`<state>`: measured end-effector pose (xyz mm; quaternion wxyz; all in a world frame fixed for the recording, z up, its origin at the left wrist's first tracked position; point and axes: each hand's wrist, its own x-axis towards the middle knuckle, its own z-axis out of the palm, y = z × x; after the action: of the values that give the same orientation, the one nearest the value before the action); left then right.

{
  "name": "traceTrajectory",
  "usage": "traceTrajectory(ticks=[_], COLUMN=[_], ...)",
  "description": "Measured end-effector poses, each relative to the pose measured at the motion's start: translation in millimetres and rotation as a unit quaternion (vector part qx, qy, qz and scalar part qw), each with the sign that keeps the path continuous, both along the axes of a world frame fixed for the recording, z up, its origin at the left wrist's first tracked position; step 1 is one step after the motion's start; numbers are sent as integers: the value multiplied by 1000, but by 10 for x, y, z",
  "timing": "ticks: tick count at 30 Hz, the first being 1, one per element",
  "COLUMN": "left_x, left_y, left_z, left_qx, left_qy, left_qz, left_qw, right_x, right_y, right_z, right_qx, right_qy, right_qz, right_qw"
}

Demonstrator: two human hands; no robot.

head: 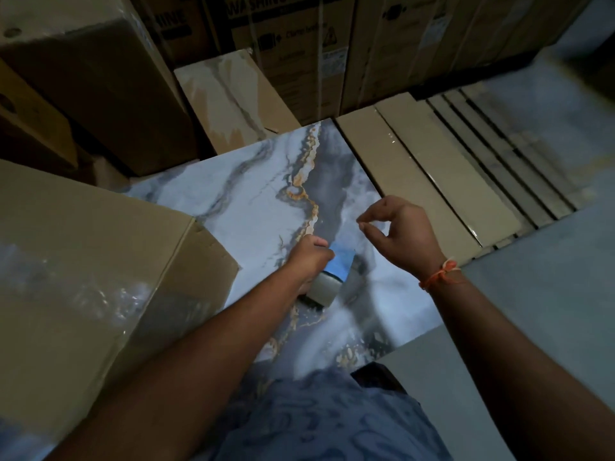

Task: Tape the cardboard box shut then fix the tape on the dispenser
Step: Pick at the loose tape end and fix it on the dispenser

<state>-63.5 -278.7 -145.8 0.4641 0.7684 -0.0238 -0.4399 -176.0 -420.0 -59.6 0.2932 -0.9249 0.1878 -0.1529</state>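
Note:
My left hand (307, 257) grips a blue tape dispenser (337, 266) with a roll of brownish tape (321, 292) on it, held just above a marble-patterned slab (253, 207). My right hand (402, 232) hovers to the right of the dispenser, thumb and forefinger pinched together, apparently on the end of a clear tape strip that is hard to make out. An orange thread band circles the right wrist. A large cardboard box (83, 261) with shiny clear tape along its top stands at the left, beside my left forearm.
Tall printed cartons (299, 44) line the back. A big brown box (100, 78) stands at the far left. Flat tan packs (432, 181) lie side by side at the right on a grey floor (549, 311). A tilted marbled panel (233, 98) leans behind the slab.

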Motion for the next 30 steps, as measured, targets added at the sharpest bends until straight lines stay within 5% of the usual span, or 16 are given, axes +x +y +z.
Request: traceTrajectory(ticks=[7, 13, 20, 30], left_x=[130, 361, 419, 354], left_y=[132, 223, 292, 173], left_z=[55, 179, 208, 205], left_qx=[-18, -25, -167, -210], left_qy=[-34, -196, -186, -199], left_qz=[-84, -155, -207, -160], left_qw=[996, 968, 946, 944], right_x=[-34, -29, -30, -13], right_y=[229, 303, 305, 321], right_z=[-12, -14, -41, -107], right_qx=[-22, -34, -48, -61], right_qy=[23, 19, 9, 9], right_qz=[-19, -24, -11, -10], right_qw=[999, 999, 999, 998])
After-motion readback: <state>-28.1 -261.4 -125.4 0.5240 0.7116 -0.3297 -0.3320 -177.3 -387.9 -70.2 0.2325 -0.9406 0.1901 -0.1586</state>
